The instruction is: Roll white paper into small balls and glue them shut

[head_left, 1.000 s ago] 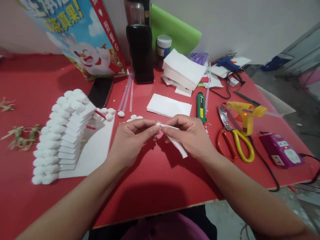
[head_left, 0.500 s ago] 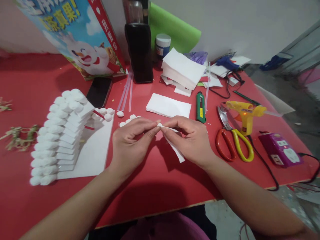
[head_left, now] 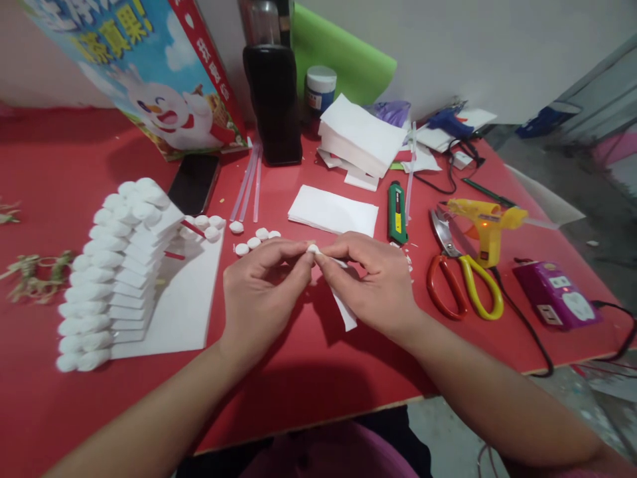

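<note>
both nearly closed, left hand and right hand pinch a white strip.

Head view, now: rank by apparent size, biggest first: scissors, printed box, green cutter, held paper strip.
1. Printed box
2. Scissors
3. Green cutter and paper strip: unsure, since the right hand covers part of the strip.

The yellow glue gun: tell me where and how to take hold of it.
Grip the glue gun by its handle, best from the person's side with the right hand: the handle points that way, while the nozzle points left. Stay clear of the nozzle; the lit orange light hints it may be hot.
</note>
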Action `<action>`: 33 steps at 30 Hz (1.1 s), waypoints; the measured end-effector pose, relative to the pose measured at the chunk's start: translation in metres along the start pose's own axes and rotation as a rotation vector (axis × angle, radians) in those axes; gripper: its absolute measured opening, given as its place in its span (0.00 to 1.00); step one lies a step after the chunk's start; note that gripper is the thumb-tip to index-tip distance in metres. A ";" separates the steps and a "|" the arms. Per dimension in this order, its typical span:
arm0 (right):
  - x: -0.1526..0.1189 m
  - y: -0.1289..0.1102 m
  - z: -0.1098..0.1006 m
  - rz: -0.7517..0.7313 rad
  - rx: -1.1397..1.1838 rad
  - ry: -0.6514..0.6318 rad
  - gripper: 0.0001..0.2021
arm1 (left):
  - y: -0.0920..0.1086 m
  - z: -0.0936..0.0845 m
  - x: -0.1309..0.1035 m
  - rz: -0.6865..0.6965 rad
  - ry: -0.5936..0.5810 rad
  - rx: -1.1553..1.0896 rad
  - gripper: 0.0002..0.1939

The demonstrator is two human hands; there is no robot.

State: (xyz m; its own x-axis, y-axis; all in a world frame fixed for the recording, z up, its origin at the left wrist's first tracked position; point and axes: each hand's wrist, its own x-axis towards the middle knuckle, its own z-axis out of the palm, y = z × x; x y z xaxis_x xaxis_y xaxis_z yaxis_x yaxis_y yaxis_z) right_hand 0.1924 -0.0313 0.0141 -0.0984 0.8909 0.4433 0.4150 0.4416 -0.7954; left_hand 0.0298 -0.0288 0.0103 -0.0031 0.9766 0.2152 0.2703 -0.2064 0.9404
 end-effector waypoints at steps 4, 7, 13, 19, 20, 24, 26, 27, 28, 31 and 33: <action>-0.001 0.001 0.000 0.004 -0.010 0.012 0.08 | -0.003 0.000 0.000 0.234 0.033 0.188 0.07; -0.002 0.002 0.000 0.029 0.025 0.062 0.06 | -0.006 0.001 0.000 0.387 0.010 0.273 0.10; 0.005 0.007 -0.012 0.032 0.158 -0.074 0.06 | -0.004 -0.007 0.010 0.194 -0.116 0.000 0.06; 0.009 0.011 -0.020 0.031 0.235 -0.198 0.08 | -0.004 -0.018 0.024 -0.058 -0.297 -0.210 0.05; 0.009 0.011 -0.020 0.024 0.229 -0.194 0.08 | -0.004 -0.018 0.024 -0.072 -0.319 -0.202 0.06; 0.009 0.010 -0.019 0.009 0.221 -0.182 0.08 | -0.005 -0.016 0.021 0.004 -0.324 -0.167 0.08; 0.009 0.009 -0.017 0.054 0.234 -0.176 0.08 | -0.006 -0.015 0.018 0.116 -0.284 -0.101 0.09; 0.009 0.009 -0.016 0.088 0.240 -0.168 0.08 | -0.006 -0.014 0.017 0.167 -0.261 -0.058 0.09; 0.008 0.009 -0.014 0.126 0.253 -0.156 0.09 | -0.007 -0.013 0.017 0.204 -0.242 -0.016 0.09; 0.005 0.009 -0.010 0.266 0.333 -0.130 0.11 | -0.008 -0.013 0.016 0.245 -0.214 0.051 0.08; 0.004 0.010 -0.008 0.351 0.364 -0.120 0.11 | -0.007 -0.014 0.016 0.237 -0.214 0.062 0.08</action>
State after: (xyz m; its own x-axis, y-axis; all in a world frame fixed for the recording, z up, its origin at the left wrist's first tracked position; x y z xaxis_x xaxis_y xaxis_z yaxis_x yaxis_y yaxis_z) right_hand 0.2035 -0.0240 0.0118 -0.1219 0.9884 0.0908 0.1024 0.1035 -0.9893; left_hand 0.0145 -0.0127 0.0108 0.2675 0.8937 0.3602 0.2973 -0.4321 0.8514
